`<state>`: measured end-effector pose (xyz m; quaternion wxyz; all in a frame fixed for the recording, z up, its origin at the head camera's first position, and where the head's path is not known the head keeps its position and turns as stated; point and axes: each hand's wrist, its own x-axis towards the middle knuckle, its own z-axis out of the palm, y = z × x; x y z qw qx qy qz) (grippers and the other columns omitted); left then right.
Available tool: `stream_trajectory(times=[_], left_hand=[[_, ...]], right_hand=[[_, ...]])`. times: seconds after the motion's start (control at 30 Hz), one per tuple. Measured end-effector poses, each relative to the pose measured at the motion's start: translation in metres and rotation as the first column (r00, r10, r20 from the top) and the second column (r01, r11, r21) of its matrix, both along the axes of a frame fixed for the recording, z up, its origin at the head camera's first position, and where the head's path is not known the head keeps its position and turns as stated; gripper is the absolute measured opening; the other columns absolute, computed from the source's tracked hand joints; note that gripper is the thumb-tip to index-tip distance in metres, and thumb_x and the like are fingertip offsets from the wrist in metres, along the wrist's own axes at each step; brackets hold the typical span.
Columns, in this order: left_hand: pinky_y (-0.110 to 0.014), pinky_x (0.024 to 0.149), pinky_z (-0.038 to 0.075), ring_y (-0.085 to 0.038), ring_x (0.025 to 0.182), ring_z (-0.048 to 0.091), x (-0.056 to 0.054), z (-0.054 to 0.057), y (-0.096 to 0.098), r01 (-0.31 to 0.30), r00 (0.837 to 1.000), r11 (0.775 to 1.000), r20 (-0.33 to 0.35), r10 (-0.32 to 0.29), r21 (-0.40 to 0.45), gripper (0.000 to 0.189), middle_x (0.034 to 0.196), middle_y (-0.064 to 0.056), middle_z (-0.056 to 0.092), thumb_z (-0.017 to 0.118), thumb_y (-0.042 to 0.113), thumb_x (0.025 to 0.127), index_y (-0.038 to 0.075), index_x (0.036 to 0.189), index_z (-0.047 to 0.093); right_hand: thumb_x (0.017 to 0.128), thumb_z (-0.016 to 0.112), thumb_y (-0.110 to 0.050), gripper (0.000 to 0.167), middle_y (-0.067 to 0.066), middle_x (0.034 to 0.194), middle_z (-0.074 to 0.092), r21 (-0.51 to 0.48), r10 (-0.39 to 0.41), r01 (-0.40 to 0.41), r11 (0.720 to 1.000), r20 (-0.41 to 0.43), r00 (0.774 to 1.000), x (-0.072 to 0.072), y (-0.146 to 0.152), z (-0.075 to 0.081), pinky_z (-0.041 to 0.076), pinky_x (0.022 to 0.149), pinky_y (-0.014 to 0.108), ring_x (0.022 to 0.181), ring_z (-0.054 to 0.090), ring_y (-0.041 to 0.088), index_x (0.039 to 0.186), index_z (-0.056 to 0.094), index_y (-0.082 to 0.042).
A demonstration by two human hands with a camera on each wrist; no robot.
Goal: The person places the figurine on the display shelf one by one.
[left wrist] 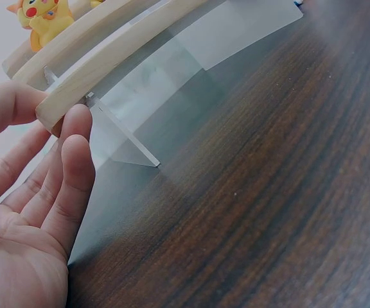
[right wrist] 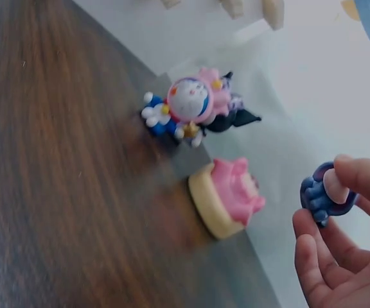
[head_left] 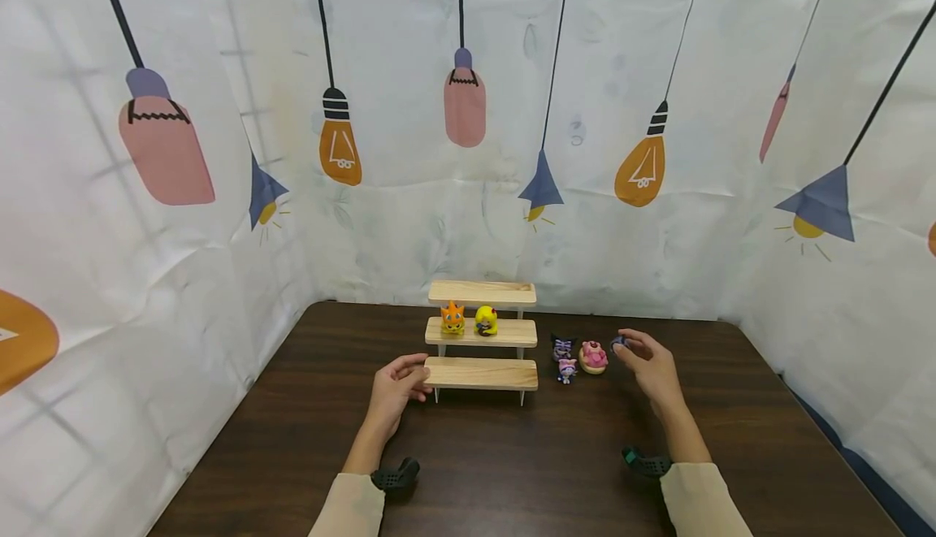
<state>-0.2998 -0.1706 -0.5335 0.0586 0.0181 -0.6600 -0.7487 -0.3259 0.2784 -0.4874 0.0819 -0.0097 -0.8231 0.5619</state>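
Note:
A three-tier wooden display stand (head_left: 481, 374) with clear supports stands near the back of the table. My left hand (head_left: 398, 391) pinches the left end of its lowest shelf, thumb above and fingertips beneath. On the middle shelf sit an orange-hooded yellow figurine (head_left: 452, 319) and a yellow-haired figurine (head_left: 486, 321). Right of the stand, my right hand (head_left: 654, 370) pinches a small dark-blue figurine (right wrist: 326, 192), raised off the table. Beside it are a pink figurine on a cream base (head_left: 593, 357), a black-eared purple figurine (head_left: 562, 348) and a pink-hooded figurine (right wrist: 194, 99).
The dark wood table (head_left: 541, 464) runs back to a white fabric curtain (head_left: 409, 228) printed with hanging lamps. Black bands (head_left: 396, 477) are worn on both wrists. The curtain also flanks the table on both sides.

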Motion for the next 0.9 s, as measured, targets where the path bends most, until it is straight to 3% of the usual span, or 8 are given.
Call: stream_trajectory(times=[0.3,0.53,0.67,0.8,0.9], left_hand=[[-0.026,0.056,0.057,-0.016,0.064,0.07,0.0,-0.001,-0.001,0.004,1.0,1.0,0.007,-0.004,0.003,0.032,0.091,-0.004,0.073,0.07,0.004,0.094,-0.003,0.124,0.067],[-0.026,0.056,0.057,-0.016,0.064,0.07,0.0,-0.001,-0.001,0.003,1.0,1.0,0.007,-0.003,0.001,0.032,0.091,-0.003,0.073,0.069,0.004,0.094,-0.004,0.125,0.067],[-0.025,0.055,0.057,-0.016,0.064,0.07,0.0,-0.001,0.0,0.001,1.0,1.0,0.007,-0.001,0.0,0.031,0.09,-0.003,0.073,0.069,0.003,0.094,-0.004,0.124,0.067],[-0.025,0.055,0.057,-0.016,0.064,0.07,0.0,-0.001,0.0,-0.001,1.0,1.0,0.009,0.001,-0.001,0.031,0.09,-0.004,0.073,0.069,0.003,0.094,-0.004,0.124,0.067],[-0.026,0.055,0.057,-0.016,0.064,0.07,-0.001,0.0,0.0,-0.001,1.0,1.0,0.013,0.001,0.004,0.03,0.09,-0.004,0.073,0.069,0.003,0.094,-0.003,0.123,0.068]], right_hand=[[0.1,0.067,-0.037,0.049,0.021,0.14,0.059,0.014,0.023,-0.023,1.0,-0.063,0.998,0.003,-0.014,0.013,0.06,0.09,0.031,0.098,0.069,0.008,0.141,0.059,-0.012],[0.099,0.068,-0.037,0.05,0.022,0.14,0.058,0.013,0.066,-0.065,0.998,-0.101,0.993,0.005,-0.025,0.021,0.059,0.087,0.025,0.098,0.063,-0.003,0.14,0.06,-0.011],[0.099,0.068,-0.036,0.048,0.021,0.136,0.059,0.027,0.089,-0.087,0.996,-0.125,0.988,0.007,-0.032,0.025,0.055,0.084,0.02,0.103,0.062,0.006,0.139,0.061,-0.011],[0.099,0.069,-0.035,0.046,0.018,0.134,0.059,0.039,0.107,-0.103,0.994,-0.138,0.985,0.01,-0.04,0.029,0.054,0.084,0.027,0.107,0.06,0.019,0.138,0.062,-0.012],[0.099,0.069,-0.033,0.045,0.019,0.134,0.059,0.029,0.118,-0.115,0.993,-0.144,0.982,0.011,-0.047,0.031,0.054,0.081,0.029,0.105,0.06,0.019,0.138,0.062,-0.011]])
